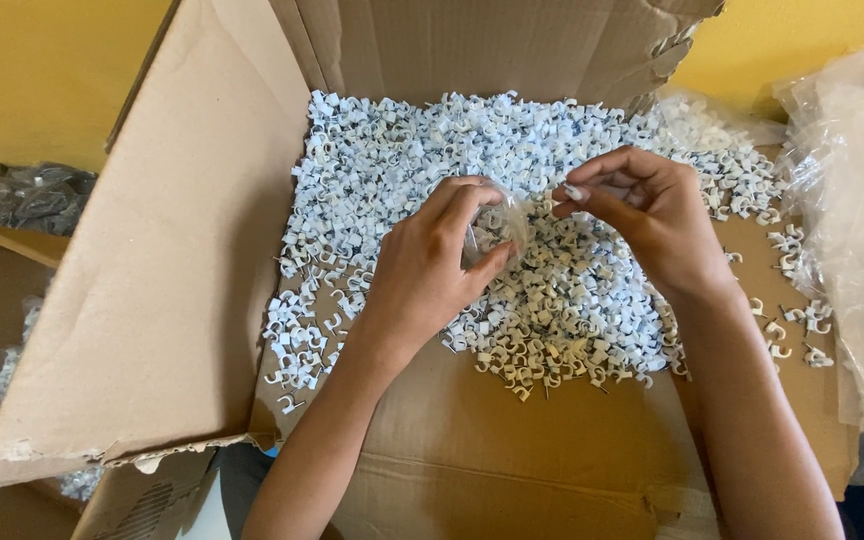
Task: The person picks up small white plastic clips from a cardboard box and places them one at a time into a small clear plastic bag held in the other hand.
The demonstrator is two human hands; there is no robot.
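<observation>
Far to the left of our hands we see a tall cardboard flap (152,270) standing up, with a dark crinkled bag (27,200) beyond it against the yellow wall (32,70); our left hand (432,265) comes next, its thumb and fingers closed around a small clear plastic bag (500,225) that already has a few clips inside; the bag sits between our two hands, just above the heap; under and around both hands lies a wide pile of white cable clips (512,300) with small nails, spread over the cardboard sheet (472,440); our right hand (652,215) is just beside the bag, fingertips pinched on a single clip (574,192) at the bag's mouth; the hands are close but not touching; to the right of our right hand a few stray clips (792,330) lie apart; beyond them rises a large clear plastic sack (852,200).
</observation>
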